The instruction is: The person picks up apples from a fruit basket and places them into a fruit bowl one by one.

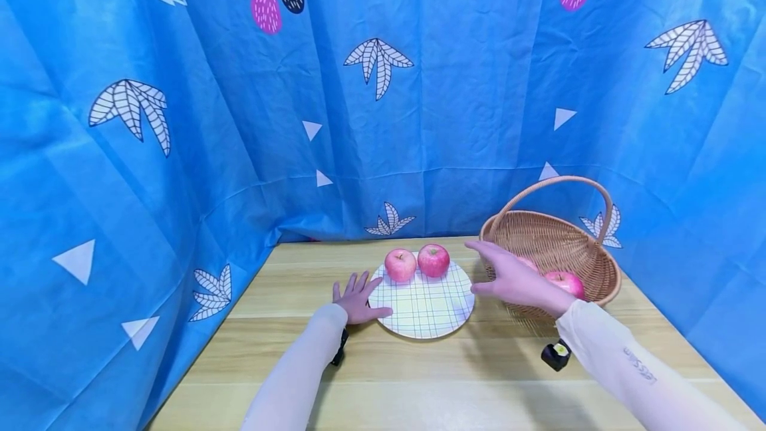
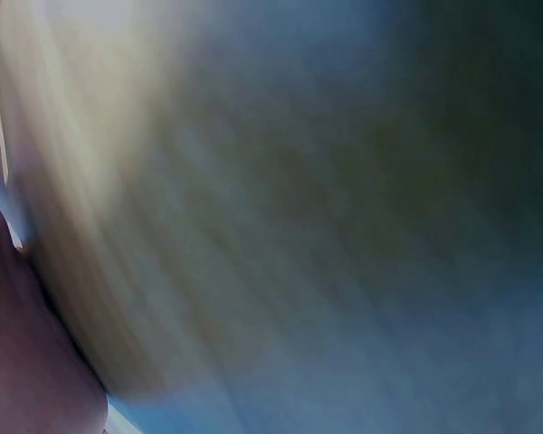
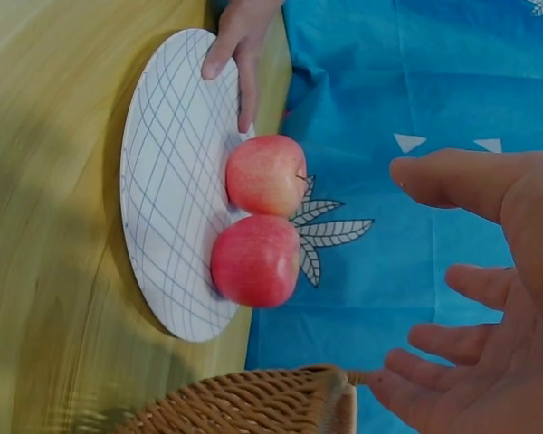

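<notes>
Two red apples sit side by side at the back of a round white plate with a grid pattern (image 1: pixel 419 314): a paler apple (image 1: pixel 400 265) on the left, a darker apple (image 1: pixel 433 260) on the right. My left hand (image 1: pixel 359 301) rests with fingers spread at the plate's left rim, thumb over the edge. My right hand (image 1: pixel 517 278) is held in the air between plate and basket, thumb and fingers apart, nothing in it. In the right wrist view its fingers (image 3: pixel 457 344) are parted. The left wrist view is mostly blurred wood.
A wicker basket (image 1: pixel 550 238) with a tall arched handle stands on the right of the wooden table (image 1: pixel 251 351). Inside it lies an apple (image 1: pixel 565 283), with part of another showing behind my right hand. A blue patterned curtain (image 1: pixel 467 118) hangs behind and along the sides.
</notes>
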Tool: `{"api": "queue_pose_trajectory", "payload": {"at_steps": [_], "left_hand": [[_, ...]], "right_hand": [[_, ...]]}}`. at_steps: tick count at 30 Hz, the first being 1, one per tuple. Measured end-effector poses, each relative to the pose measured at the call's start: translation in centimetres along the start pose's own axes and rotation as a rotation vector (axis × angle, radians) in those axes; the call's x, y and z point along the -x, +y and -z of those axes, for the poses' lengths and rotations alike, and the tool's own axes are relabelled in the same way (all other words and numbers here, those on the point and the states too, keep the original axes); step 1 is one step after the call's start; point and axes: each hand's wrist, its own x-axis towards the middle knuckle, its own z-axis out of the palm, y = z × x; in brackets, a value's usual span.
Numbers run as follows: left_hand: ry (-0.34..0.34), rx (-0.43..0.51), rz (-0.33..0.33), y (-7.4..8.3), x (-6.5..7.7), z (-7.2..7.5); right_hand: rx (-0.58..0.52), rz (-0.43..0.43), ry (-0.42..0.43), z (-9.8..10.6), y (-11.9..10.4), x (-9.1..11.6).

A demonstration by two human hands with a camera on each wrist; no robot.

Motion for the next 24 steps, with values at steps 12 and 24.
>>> {"api": "queue_pose_trajectory", "payload": {"at_steps": [12,24], "left_hand": [[0.013,0.007,0.002,-0.1,-0.1,-0.2],[0.003,0.021,0.008,0.0,0.1,-0.1]], "right_hand": [[-0.008,0.000,-0.011,2.3,1.0,1.5],[0.052,-0.024,0.017,5.2,1.7,3.0]]}}
